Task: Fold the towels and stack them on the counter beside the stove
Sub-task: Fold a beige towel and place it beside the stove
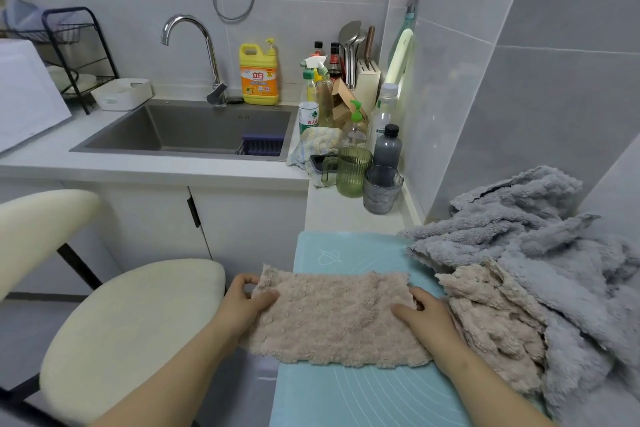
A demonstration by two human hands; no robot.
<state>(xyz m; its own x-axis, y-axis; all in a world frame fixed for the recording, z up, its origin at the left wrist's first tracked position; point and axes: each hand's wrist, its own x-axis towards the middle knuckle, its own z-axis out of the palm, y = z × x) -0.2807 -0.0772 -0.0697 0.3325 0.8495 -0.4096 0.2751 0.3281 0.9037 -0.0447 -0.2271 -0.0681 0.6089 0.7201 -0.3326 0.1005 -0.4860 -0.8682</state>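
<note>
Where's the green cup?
In the head view, the green cup stands on the counter right of the sink, just left of the grey glass.

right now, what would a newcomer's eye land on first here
First the beige towel, spread flat across the blue mat at bottom centre, with the left hand and right hand gripping its two ends. Just right of it sprawls a rumpled grey towel heap. Farther back, a bright yellow detergent bottle stands behind the sink.
</note>
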